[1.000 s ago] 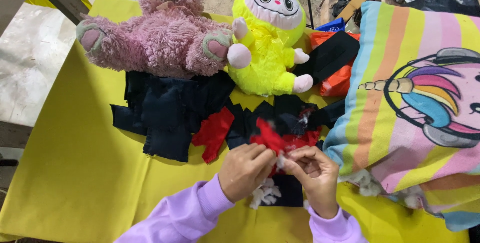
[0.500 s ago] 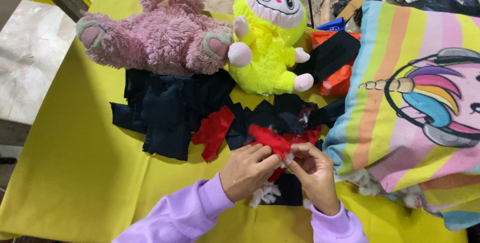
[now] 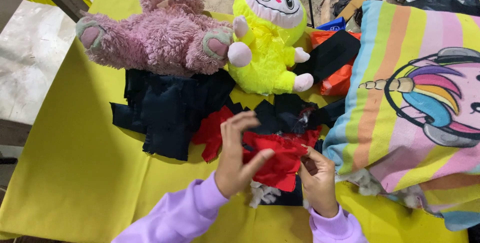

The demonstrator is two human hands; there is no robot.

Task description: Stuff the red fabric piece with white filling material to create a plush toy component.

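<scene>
My right hand (image 3: pixel 317 178) pinches the right edge of a red fabric piece (image 3: pixel 277 165) low in the middle of the view. To its left, my left hand (image 3: pixel 235 158) is raised with its fingers spread, and only its thumb rests on the red cloth. The cloth belongs to a black and red soft shape (image 3: pixel 287 115) lying flat on the yellow table cover (image 3: pixel 75 163). A tuft of white stuffing (image 3: pixel 262 193) shows just under my hands. Both sleeves are lilac.
A flat dark navy fabric shape (image 3: pixel 165 110) lies to the left. Behind it sit a pink plush bear (image 3: pixel 160 33) and a yellow plush toy (image 3: pixel 265 38). A striped pillow with a unicorn picture (image 3: pixel 420 98) fills the right side, with an orange and black item (image 3: pixel 337 73) beside it.
My left hand has let go of its pinch and lifted, its fingers now spread. The red cloth is pulled flatter and wider. My right hand keeps its hold at the edge.
</scene>
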